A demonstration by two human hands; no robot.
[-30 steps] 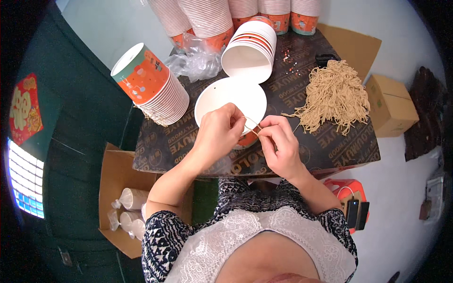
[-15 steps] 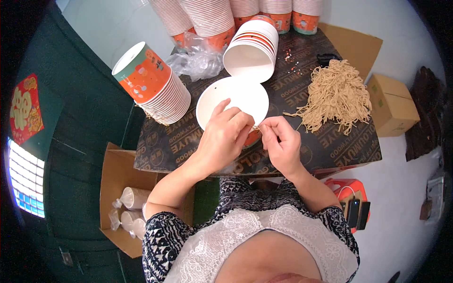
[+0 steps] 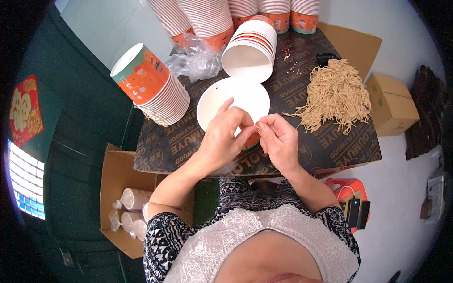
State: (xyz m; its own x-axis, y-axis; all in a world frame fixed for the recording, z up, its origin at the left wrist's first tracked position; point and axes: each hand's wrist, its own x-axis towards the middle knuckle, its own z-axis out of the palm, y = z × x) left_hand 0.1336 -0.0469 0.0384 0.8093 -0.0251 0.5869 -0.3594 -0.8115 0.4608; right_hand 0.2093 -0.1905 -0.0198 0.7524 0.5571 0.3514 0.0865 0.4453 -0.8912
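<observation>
In front of me an orange-printed paper bucket [image 3: 233, 96] stands with its white inside facing up and a small dark speck in it. Over its near right rim, my left hand [image 3: 226, 134] pinches with thumb and forefinger, the other fingers loosely raised. My right hand [image 3: 281, 141] is pinched close beside it. A short bit of tan string [image 3: 256, 126] shows between the fingertips; most of it is hidden by the fingers. To the right lies a heap of loose tan strings [image 3: 337, 96].
A tilted stack of nested buckets [image 3: 160, 87] is at left, strings under its lower end. Behind are a nested stack on its side [image 3: 250, 49], a crumpled plastic bag [image 3: 198, 59] and tall stacks [image 3: 207, 23]. Small beads [image 3: 293, 63] lie scattered. Below left sits an open carton [image 3: 122, 179].
My fingertips have drawn closer together, with the left thumb now meeting the right fingers at the string. The bucket and the heap remain in place; the whole view has shifted very slightly.
</observation>
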